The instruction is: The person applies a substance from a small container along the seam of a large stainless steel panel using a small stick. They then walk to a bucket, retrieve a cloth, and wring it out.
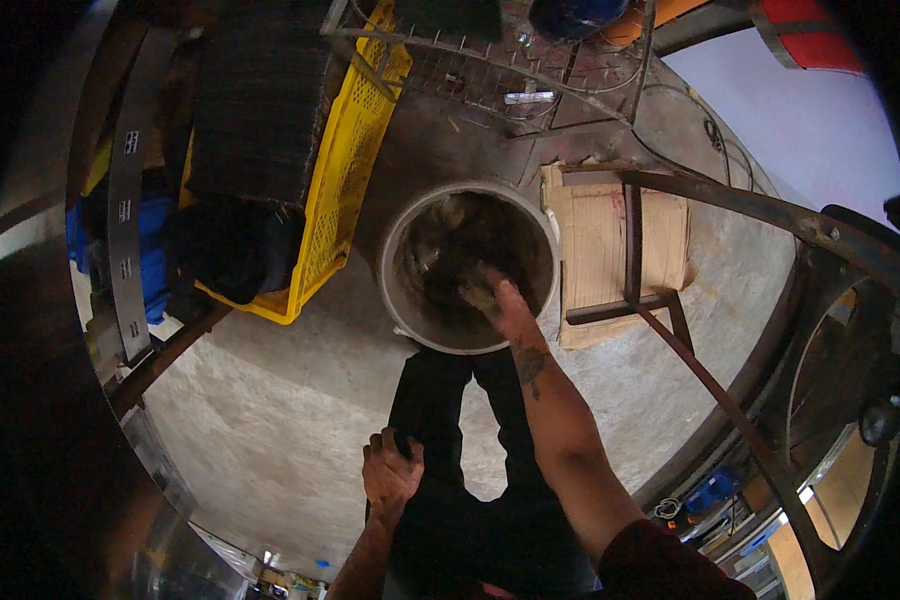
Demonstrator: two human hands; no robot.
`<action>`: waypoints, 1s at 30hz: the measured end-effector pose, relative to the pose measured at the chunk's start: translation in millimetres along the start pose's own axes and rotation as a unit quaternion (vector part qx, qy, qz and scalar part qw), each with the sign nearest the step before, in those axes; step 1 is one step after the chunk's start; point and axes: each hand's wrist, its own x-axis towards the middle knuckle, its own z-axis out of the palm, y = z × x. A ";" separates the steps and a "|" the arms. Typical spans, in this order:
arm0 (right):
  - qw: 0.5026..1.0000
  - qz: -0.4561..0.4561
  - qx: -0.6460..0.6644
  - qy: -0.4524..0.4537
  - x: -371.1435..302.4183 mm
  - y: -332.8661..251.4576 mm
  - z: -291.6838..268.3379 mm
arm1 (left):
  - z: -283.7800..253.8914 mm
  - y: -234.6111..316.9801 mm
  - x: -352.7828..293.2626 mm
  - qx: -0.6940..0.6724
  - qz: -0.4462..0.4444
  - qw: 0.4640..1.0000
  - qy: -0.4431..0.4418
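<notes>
A round, pale-rimmed bucket (395,222) stands on the floor in front of my legs, its inside dark and dirty. My right hand (497,298) reaches down into it, smeared with grey-brown muck. Its fingers blend into the murky contents, so their grip is unclear. More muck stains the right forearm. Lumpy, wet-looking matter (440,235) lies within the bucket. Beside my left thigh, clear of the bucket, my left hand (392,470) is curled closed around something dark that I cannot make out.
To the left, a yellow plastic crate (345,170) holds a black block-like stack (260,100). Flattened cardboard (590,240) lies right of the bucket under a metal frame (634,240). A wire rack (470,60) stands ahead. Rusty bars and a wheel-like frame border the right side.
</notes>
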 end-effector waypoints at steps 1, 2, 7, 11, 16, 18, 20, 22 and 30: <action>0.999 -0.007 -0.049 -0.007 5.6 6.0 1.8 | -0.8 0.7 0.1 -0.005 -0.004 1.000 0.000; 0.995 -0.011 -0.102 -0.005 12.4 30.8 0.4 | -2.4 2.5 3.3 -0.010 0.000 1.000 -0.003; 0.964 0.006 -0.267 -0.008 26.8 39.8 13.9 | -6.9 4.0 2.4 -0.011 -0.037 0.999 -0.033; 0.956 0.209 0.156 0.132 39.5 60.1 19.8 | -9.9 5.1 7.0 -0.021 -0.041 0.998 -0.053; 0.813 0.333 0.450 0.162 43.9 76.4 19.7 | -14.3 9.0 10.6 -0.024 -0.041 0.998 -0.049; 0.917 0.316 0.195 0.146 51.0 87.8 25.6 | -15.9 7.9 8.5 -0.026 -0.044 0.998 -0.036; 0.954 0.255 -0.081 0.133 53.4 102.9 45.0 | -18.8 5.1 2.4 -0.027 -0.064 0.997 -0.030; 0.948 0.230 -0.184 0.122 53.5 143.4 61.1 | -25.0 5.6 0.7 -0.020 -0.080 0.996 -0.038; 0.767 0.057 -0.630 -0.106 74.8 283.1 49.4 | -23.6 8.4 20.1 -0.019 -0.051 0.998 -0.043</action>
